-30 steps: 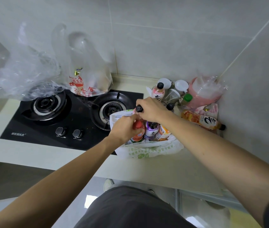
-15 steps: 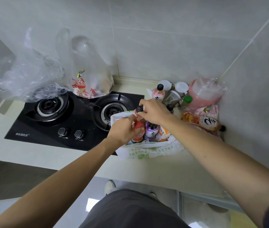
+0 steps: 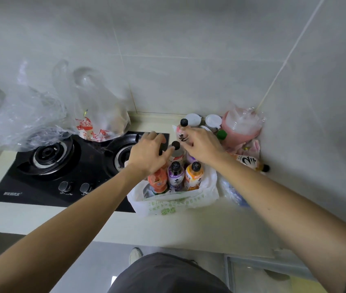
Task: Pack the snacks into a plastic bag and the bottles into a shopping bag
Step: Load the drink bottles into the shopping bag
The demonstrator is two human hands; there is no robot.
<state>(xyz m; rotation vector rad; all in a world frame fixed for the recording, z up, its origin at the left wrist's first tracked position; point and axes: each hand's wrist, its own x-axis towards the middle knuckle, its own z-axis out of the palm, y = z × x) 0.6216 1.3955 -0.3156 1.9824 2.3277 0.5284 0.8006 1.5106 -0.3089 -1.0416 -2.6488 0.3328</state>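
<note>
A person's right hand (image 3: 202, 145) is closing on a pink bottle (image 3: 182, 132) just behind the white shopping bag (image 3: 174, 203), apparently to pack it, while the left hand (image 3: 149, 154), fingers loosely spread, is steadying bottles standing upright inside.

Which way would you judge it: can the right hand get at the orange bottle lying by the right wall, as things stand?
Probably yes. The orange bottle lies uncovered on the counter beside the right hand's wrist. That hand is at a pink bottle, though, so it may need freeing first.

Bottle bottoms hidden inside shopping bag (image 3: 174, 205)
</note>
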